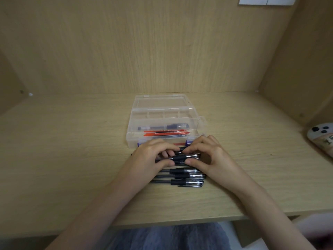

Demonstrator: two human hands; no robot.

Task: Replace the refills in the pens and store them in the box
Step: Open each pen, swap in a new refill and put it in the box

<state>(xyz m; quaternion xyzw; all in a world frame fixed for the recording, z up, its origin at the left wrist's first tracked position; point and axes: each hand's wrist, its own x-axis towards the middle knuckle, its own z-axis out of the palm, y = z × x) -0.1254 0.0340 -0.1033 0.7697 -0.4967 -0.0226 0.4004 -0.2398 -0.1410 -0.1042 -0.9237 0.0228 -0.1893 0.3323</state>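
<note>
A clear plastic box (163, 114) stands open in the middle of the wooden desk (72, 150). Inside lie one black pen (163, 127) and several red refills (166, 132). In front of the box, several black pens lie side by side. My left hand (153, 156) and my right hand (207, 154) both curl over the rear pens of that group (185, 156), fingers and thumbs pinching them from each end. Three pens (185, 176) lie free nearer to me.
A phone (322, 137) with its camera lenses up lies at the desk's right edge. Wooden walls close in the desk at the back and both sides. The desk's front edge runs just above my lap.
</note>
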